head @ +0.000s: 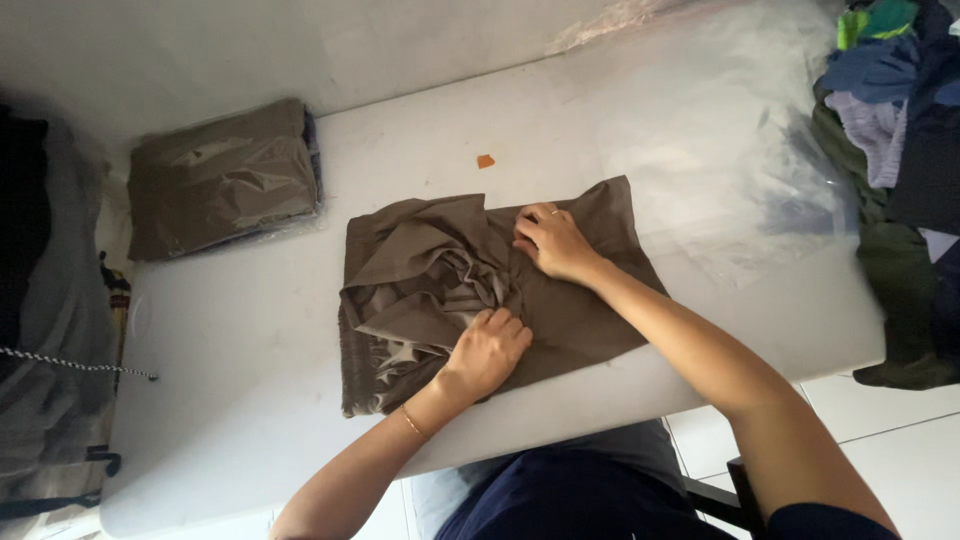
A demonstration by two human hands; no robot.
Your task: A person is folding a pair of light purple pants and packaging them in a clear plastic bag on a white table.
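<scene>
at the middle of the white counter (260, 330) lies a brown cloth (420, 270) (soft, light, limp; best gripped at edges). left hand (487, 352) and right hand (552, 242) press on its bunched folds, fingers curled into the fabric.

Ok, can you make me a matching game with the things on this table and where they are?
Things:
1. brown cloth
2. wrapped brown bundle
3. orange scrap
4. pile of clothes

Places:
a. far right edge
b. under both hands
c. far left corner of the table
d. alone, just beyond the cloth

Pairs: 1-b, 2-c, 3-d, 4-a
</scene>
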